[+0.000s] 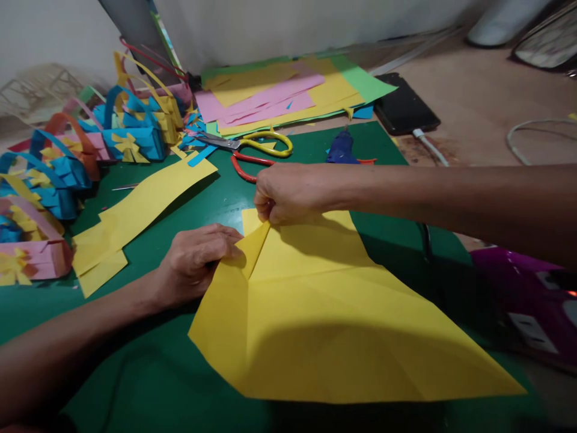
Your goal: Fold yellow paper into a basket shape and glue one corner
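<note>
A large sheet of yellow paper (pixel 324 325) with fold creases lies in front of me on the green board (pixel 180 367). My left hand (pixel 196 261) is closed on its left edge, thumb on top and fingers beneath, where the side is bent upward. My right hand (pixel 288 191) pinches the far left corner of the same sheet, fingertips pressed together at a fold. Just beyond the right hand lie scissors (pixel 264 147) with one yellow and one red handle. Yellow paper strips (pixel 151 201) rest to the left of the sheet.
Several small paper baskets (pixel 135 138) with handles and bows stand at the left. Stacked coloured paper (pixel 279 90) lies at the back, near a black phone (pixel 403 102) on a cable. A blue glue gun (pixel 341 147) and a purple power strip (pixel 523 300) are at the right.
</note>
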Demonstrator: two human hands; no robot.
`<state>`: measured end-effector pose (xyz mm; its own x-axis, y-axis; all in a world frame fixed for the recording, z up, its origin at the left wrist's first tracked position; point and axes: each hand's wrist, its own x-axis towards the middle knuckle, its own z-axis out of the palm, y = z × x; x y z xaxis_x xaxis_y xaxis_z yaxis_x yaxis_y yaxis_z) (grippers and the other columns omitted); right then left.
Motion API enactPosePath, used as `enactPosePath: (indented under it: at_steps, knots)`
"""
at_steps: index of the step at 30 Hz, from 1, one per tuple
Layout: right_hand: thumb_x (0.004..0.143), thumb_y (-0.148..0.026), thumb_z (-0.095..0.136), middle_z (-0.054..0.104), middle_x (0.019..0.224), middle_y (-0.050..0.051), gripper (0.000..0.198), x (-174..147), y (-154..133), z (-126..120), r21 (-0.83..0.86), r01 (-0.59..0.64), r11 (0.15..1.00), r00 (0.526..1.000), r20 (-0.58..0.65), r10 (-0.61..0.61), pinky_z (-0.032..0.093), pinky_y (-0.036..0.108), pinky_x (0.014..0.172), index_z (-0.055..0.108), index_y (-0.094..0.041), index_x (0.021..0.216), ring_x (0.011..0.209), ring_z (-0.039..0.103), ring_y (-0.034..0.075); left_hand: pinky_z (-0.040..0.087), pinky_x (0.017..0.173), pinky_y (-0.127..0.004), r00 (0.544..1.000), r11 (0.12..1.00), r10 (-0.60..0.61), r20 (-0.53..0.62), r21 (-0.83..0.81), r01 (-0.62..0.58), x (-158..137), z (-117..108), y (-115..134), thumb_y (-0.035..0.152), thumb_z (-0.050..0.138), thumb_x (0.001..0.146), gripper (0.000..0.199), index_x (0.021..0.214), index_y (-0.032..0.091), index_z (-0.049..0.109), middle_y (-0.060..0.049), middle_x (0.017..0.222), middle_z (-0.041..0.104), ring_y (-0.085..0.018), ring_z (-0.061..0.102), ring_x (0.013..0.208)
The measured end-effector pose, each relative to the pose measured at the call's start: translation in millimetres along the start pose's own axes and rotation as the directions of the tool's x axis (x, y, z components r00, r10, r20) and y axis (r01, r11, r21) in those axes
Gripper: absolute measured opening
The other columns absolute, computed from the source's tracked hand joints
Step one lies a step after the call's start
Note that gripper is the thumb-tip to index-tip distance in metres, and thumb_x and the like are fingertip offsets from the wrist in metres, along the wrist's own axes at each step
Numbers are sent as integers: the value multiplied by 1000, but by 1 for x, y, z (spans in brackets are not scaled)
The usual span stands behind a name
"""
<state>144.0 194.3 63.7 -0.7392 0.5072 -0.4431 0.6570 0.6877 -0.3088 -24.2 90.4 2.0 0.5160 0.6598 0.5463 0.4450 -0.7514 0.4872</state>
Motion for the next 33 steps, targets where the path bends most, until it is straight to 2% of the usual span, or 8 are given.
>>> enactPosePath:
  at_steps: [5,13,20,22,25,29,32,33]
  knots:
    - [65,0,56,65,67,-1,24,2,3,-1,-1,10,1000,1000,24,-10,29,21,52,71,-10,81,60,52,8,55,74,-26,1000,999,21,-8,27,-21,1,0,0,38,49,91,22,79,21,55,-1,61,63,-15,66,74]
    - [66,1,54,66,69,0,29,4,5,-1,-20,-3,1000,999,33,4,31,22,55,71,-12,86,63,54,10,54,79,-26,996,996,90,-6,-8,-91,3,-1,-3,33,49,92,20,76,21,53,2,58,61,-12,65,66]
    - [67,-2,56,65,70,-1,30,6,8,-3,-7,-28,1000,997,67,29,32,21,54,71,-13,89,61,53,9,54,78,-25,998,998,70,-4,-6,-70,2,0,-3,35,50,91,22,75,21,53,1,60,62,-12,66,69]
    - [67,-6,60,63,65,-3,24,5,9,-3,10,-13,1000,997,75,13,31,21,54,71,-13,88,59,52,8,54,77,-26,998,998,65,-9,-11,-65,2,0,-2,35,50,91,21,76,21,54,1,61,63,-13,66,71]
    - [68,-9,62,59,57,-4,15,2,9,-1,50,23,998,1000,16,-24,30,22,54,71,-12,80,56,50,8,54,78,-27,999,998,50,-6,-27,-50,2,-1,-2,34,50,91,20,78,20,56,0,60,63,-14,66,71]
    - [64,-6,61,57,53,-3,15,1,8,1,21,19,1000,1000,-8,-19,29,24,52,70,-14,72,54,49,9,54,75,-28,999,1000,21,49,-24,-20,2,-3,-2,35,48,92,21,80,20,58,-2,62,64,-15,65,74]
    - [62,-5,61,60,58,-2,18,2,9,3,-24,21,999,1000,-12,-21,29,25,52,70,-16,73,56,51,11,55,71,-26,999,1000,-18,46,-6,18,-2,-2,-3,27,53,90,14,99,19,60,-4,75,69,-15,65,79]
    - [62,-5,60,61,59,-2,19,2,9,4,-39,26,999,1000,-11,-26,29,25,52,70,-16,73,57,51,11,55,72,-26,999,1000,-27,44,14,26,-4,-1,-3,24,56,88,26,113,18,56,-5,80,70,-14,65,81]
